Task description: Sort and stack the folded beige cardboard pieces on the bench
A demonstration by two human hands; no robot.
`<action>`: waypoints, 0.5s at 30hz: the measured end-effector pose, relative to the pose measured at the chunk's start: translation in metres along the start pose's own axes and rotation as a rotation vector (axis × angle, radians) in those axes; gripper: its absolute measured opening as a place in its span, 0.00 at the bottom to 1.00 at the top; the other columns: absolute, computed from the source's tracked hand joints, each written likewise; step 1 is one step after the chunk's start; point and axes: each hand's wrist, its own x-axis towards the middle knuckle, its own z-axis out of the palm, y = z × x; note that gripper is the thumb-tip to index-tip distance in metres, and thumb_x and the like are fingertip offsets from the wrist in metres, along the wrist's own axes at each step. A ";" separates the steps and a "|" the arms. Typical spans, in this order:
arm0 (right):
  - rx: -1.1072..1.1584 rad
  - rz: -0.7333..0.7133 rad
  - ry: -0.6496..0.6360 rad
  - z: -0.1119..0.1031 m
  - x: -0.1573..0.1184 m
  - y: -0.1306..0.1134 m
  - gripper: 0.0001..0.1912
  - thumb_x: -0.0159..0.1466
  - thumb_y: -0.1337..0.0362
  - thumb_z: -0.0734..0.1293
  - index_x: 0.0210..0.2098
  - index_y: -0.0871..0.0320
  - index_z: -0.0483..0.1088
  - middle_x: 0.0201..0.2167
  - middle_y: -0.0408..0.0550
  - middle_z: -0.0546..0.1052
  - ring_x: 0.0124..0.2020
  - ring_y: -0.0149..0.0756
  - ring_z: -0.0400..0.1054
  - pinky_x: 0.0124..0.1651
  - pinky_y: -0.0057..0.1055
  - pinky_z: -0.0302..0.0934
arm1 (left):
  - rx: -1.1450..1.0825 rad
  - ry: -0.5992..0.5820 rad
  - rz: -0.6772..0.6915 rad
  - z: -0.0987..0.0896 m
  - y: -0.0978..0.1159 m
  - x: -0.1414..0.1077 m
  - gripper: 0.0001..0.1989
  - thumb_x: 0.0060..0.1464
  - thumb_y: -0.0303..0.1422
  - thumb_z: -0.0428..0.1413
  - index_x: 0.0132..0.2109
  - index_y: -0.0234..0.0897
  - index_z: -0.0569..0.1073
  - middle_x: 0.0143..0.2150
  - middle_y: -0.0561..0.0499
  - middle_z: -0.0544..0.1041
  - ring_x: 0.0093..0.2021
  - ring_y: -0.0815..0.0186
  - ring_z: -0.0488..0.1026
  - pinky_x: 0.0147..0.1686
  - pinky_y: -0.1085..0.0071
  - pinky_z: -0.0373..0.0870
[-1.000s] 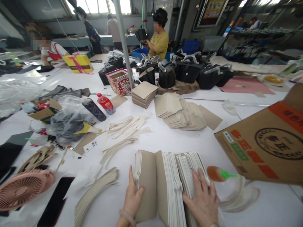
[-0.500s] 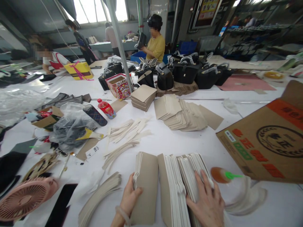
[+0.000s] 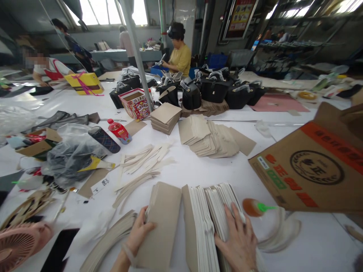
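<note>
My left hand grips the left edge of a small stack of beige boards, its thumb on the front face and its fingers behind. The stack leans left, its broad face turned up towards me. Just right of it stands a tight row of beige boards with pale edges, beside a second row. Over that second row lies my right hand, fingers spread. A squeeze bottle with amber liquid and a green tip lies beyond my right fingertips.
Curved strips lie left of my left hand. A pink fan is at the lower left. A cardboard box stands at right. Loose boards and black handbags lie farther back. A person in yellow works beyond the table.
The view has swung a little to the right. The stack in my left hand has tipped farther left, showing more of its face. My right hand stays on the row.
</note>
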 end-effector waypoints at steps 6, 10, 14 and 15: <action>0.003 0.015 -0.032 -0.009 0.002 -0.002 0.37 0.55 0.56 0.61 0.64 0.57 0.56 0.68 0.43 0.48 0.63 0.60 0.43 0.56 0.54 0.54 | 0.402 0.246 0.189 -0.006 0.001 0.025 0.45 0.44 0.45 0.54 0.63 0.23 0.51 0.69 0.31 0.48 0.70 0.49 0.42 0.69 0.54 0.34; 0.020 0.025 -0.060 -0.014 0.002 -0.003 0.37 0.55 0.57 0.62 0.63 0.57 0.57 0.68 0.44 0.49 0.64 0.60 0.43 0.57 0.54 0.53 | 0.494 0.214 0.239 0.039 0.009 0.008 0.44 0.48 0.49 0.54 0.64 0.25 0.52 0.68 0.33 0.52 0.69 0.51 0.46 0.68 0.54 0.39; 0.040 0.030 -0.077 -0.017 0.003 -0.004 0.37 0.56 0.56 0.62 0.64 0.58 0.56 0.68 0.44 0.49 0.64 0.60 0.42 0.58 0.53 0.52 | 0.317 0.030 0.175 0.105 0.016 -0.020 0.51 0.47 0.49 0.58 0.67 0.28 0.40 0.70 0.34 0.47 0.69 0.52 0.46 0.68 0.53 0.44; 0.042 0.033 -0.082 -0.017 0.003 -0.004 0.37 0.56 0.56 0.63 0.64 0.57 0.55 0.68 0.43 0.48 0.64 0.60 0.42 0.58 0.54 0.52 | 0.282 -0.007 0.189 0.120 0.016 -0.025 0.55 0.45 0.46 0.61 0.67 0.27 0.38 0.71 0.34 0.45 0.70 0.51 0.45 0.68 0.54 0.43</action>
